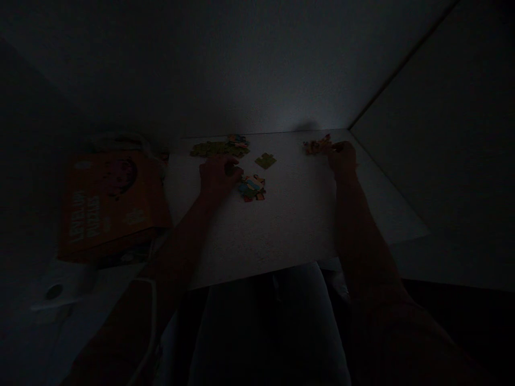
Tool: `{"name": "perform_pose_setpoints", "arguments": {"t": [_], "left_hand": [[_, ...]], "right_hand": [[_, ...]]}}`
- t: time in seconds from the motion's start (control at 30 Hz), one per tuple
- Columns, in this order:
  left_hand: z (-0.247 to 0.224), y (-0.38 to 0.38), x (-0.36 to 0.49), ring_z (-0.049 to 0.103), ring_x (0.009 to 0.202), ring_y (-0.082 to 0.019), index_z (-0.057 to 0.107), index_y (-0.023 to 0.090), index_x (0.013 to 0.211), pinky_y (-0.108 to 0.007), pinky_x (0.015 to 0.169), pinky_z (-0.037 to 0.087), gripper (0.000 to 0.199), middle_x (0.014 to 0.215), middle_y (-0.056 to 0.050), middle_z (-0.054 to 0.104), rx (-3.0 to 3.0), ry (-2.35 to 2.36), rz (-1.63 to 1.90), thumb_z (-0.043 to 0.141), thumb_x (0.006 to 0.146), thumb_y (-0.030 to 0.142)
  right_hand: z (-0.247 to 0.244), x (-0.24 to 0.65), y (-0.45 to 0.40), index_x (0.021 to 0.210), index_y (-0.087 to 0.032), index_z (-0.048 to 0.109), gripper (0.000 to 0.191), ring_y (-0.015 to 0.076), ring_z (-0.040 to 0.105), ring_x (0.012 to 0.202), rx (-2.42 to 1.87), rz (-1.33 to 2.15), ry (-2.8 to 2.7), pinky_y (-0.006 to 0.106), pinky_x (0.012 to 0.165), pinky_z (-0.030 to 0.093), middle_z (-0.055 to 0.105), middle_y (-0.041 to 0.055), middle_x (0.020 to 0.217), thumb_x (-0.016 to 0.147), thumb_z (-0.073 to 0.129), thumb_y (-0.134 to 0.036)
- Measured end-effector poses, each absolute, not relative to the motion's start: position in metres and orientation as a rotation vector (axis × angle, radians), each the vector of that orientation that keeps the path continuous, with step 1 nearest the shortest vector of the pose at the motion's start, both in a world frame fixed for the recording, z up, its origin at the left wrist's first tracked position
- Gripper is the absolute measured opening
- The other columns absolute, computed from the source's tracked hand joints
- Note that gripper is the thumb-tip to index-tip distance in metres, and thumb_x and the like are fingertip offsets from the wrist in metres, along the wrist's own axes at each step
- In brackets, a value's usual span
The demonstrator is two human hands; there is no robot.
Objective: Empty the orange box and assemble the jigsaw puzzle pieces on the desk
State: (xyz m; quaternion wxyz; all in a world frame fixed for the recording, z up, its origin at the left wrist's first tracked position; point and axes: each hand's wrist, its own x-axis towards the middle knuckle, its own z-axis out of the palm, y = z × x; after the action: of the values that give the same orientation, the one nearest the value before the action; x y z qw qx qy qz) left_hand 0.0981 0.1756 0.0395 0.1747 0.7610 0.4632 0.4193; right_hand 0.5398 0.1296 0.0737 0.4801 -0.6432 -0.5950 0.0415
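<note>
The scene is very dark. My left hand (217, 176) rests over the white table, its fingers curled with a gap between thumb and forefinger and nothing visible in it. Just beyond it lies a heap of green puzzle pieces (213, 149). By its thumb sits a small pile of blue, green and red puzzle pieces (252, 187). A single green puzzle piece (266, 160) lies flat between the hands. My right hand (344, 159) is closed at the edge of a pile of orange-brown puzzle pieces (317, 145); what its fingertips hold is too dark to make out.
An orange puzzle box (112, 201) stands left of the white table (289, 220), close to my left forearm. A wall (257, 69) rises along the table's back edge, and a panel (434, 139) bounds the right. A pale cord (153, 311) crosses my left arm.
</note>
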Motion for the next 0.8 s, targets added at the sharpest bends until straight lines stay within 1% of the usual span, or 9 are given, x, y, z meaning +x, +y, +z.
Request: {"name": "perform_pose_setpoints", "arguments": {"t": [0.1,0.2,0.3,0.37,0.5,0.6,0.67,0.73,0.8], "left_hand": [[0.039,0.174,0.098,0.074,0.133,-0.043,0.088,0.03,0.114,-0.069,0.125,0.048,0.027,0.13,-0.013,0.086,2.162,1.404,1.189,0.093,0.089,0.036],[0.038,0.176,0.096,0.07,0.138,-0.047,0.087,0.03,0.114,-0.073,0.125,0.045,0.025,0.132,-0.014,0.085,2.115,1.47,1.235,0.092,0.09,0.037],[0.037,0.178,0.094,0.067,0.142,-0.048,0.087,0.031,0.116,-0.074,0.127,0.043,0.024,0.137,-0.015,0.083,2.064,1.534,1.253,0.089,0.094,0.037],[0.038,0.177,0.094,0.067,0.146,-0.049,0.087,0.029,0.119,-0.076,0.128,0.041,0.024,0.141,-0.018,0.081,2.048,1.578,1.216,0.087,0.097,0.038],[0.039,0.175,0.096,0.067,0.149,-0.051,0.086,0.026,0.125,-0.075,0.132,0.04,0.038,0.147,-0.021,0.078,2.057,1.603,1.139,0.094,0.092,0.044],[0.037,0.177,0.094,0.064,0.153,-0.05,0.083,0.028,0.135,-0.073,0.134,0.04,0.053,0.155,-0.02,0.074,2.095,1.537,1.101,0.098,0.085,0.038],[0.036,0.18,0.091,0.062,0.156,-0.049,0.08,0.029,0.14,-0.073,0.135,0.04,0.06,0.159,-0.019,0.073,2.094,1.481,1.077,0.098,0.083,0.037],[0.035,0.182,0.089,0.061,0.158,-0.049,0.079,0.03,0.142,-0.073,0.136,0.038,0.062,0.162,-0.02,0.071,2.084,1.475,1.071,0.097,0.083,0.04],[0.035,0.183,0.088,0.058,0.159,-0.052,0.08,0.03,0.144,-0.077,0.137,0.035,0.064,0.162,-0.021,0.07,2.067,1.546,1.072,0.097,0.083,0.044]], "right_hand": [[0.068,0.516,0.133,0.09,-0.031,0.058,0.04,0.0261,0.06,0.084,-1.715,-0.06,-1.186,0.049,0.087,0.05,0.072,0.0071,0.088,0.095,0.091,-0.053],[0.062,0.472,0.141,0.102,-0.027,0.075,0.04,0.0313,0.07,0.1,-1.705,-0.063,-1.39,0.056,0.106,0.053,0.079,0.0115,0.106,0.094,0.092,-0.062],[0.051,0.432,0.143,0.123,-0.026,0.085,0.055,0.0386,0.073,0.117,-1.76,-0.111,-1.647,0.07,0.124,0.046,0.079,0.0172,0.13,0.1,0.083,-0.076],[0.044,0.415,0.143,0.136,-0.026,0.086,0.065,0.0449,0.072,0.132,-1.824,-0.127,-1.747,0.078,0.128,0.04,0.075,0.0212,0.145,0.102,0.079,-0.082],[0.038,0.403,0.142,0.148,-0.026,0.084,0.075,0.054,0.063,0.151,-1.85,-0.107,-1.869,0.081,0.128,0.04,0.068,0.0262,0.158,0.102,0.076,-0.085],[0.042,0.405,0.142,0.146,-0.027,0.084,0.073,0.0533,0.063,0.151,-1.827,-0.042,-1.881,0.08,0.128,0.04,0.069,0.0256,0.158,0.1,0.079,-0.084],[0.046,0.406,0.142,0.142,-0.026,0.081,0.076,0.049,0.068,0.142,-1.791,0.037,-1.84,0.078,0.127,0.042,0.072,0.0242,0.155,0.095,0.082,-0.086],[0.051,0.406,0.141,0.141,-0.027,0.075,0.08,0.0402,0.073,0.125,-1.689,0.183,-1.783,0.069,0.12,0.051,0.077,0.0204,0.145,0.089,0.087,-0.087],[0.057,0.403,0.14,0.137,-0.029,0.07,0.076,0.0316,0.073,0.108,-1.525,0.334,-1.73,0.057,0.107,0.059,0.08,0.0139,0.129,0.088,0.088,-0.083]]}}
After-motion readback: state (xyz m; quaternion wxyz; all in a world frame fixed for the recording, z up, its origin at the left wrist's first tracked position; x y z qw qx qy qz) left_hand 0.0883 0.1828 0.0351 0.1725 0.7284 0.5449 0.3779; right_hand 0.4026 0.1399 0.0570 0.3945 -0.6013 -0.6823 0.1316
